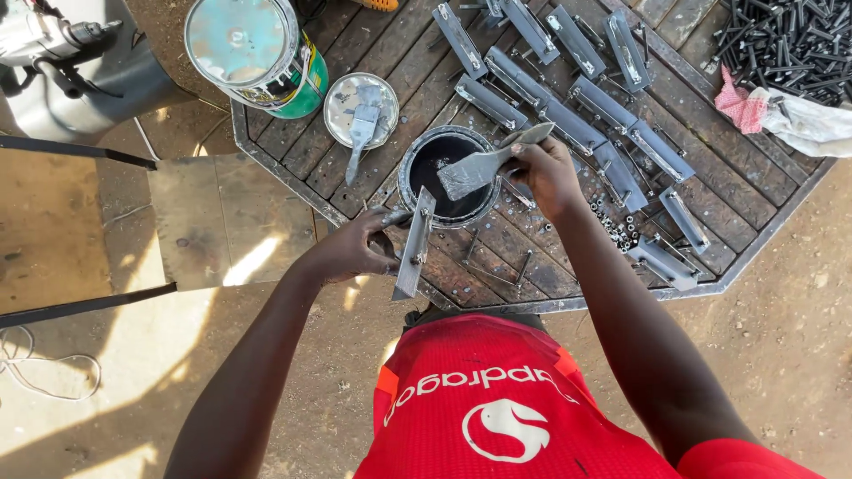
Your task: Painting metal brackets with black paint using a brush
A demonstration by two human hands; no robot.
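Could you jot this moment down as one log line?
left hand: holds grey metal bar | right hand: holds paintbrush over open paint can | painted bars on table

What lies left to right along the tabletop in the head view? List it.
Big paint tin → round lid with a brush → left hand → open black paint can → right hand → grey metal brackets → pile of dark bolts.
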